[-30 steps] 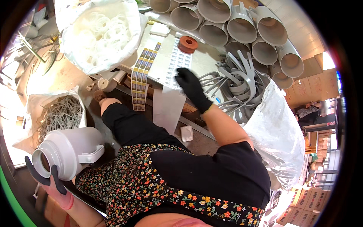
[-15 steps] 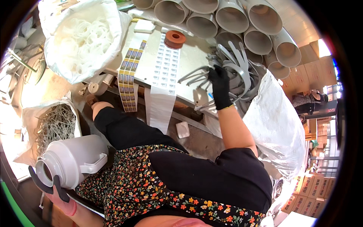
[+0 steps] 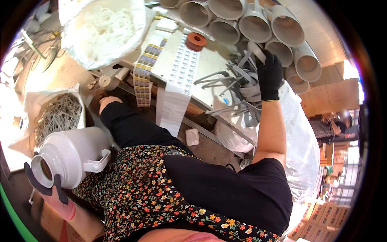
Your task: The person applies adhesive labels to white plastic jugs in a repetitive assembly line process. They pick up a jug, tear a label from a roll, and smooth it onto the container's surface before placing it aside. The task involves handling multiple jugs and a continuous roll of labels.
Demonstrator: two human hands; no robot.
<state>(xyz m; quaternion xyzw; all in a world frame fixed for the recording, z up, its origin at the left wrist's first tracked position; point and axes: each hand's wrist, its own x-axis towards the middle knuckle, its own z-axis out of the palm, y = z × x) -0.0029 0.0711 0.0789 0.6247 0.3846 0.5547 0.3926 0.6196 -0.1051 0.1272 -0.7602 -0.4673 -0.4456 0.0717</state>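
Right now, step: I judge a pick from the pile of grey plastic clips (image 3: 238, 86) on the counter (image 3: 209, 64).
Right hand (image 3: 269, 74): black-gloved, fingers closed on a clip at the pile's far edge.
Left hand: not in view.
Next: lift cleanly; the clips are tangled.

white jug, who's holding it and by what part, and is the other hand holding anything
The left hand holds the white jug around its neck, not the handle. The right hand reaches into the grey handles; its grip cannot be told.
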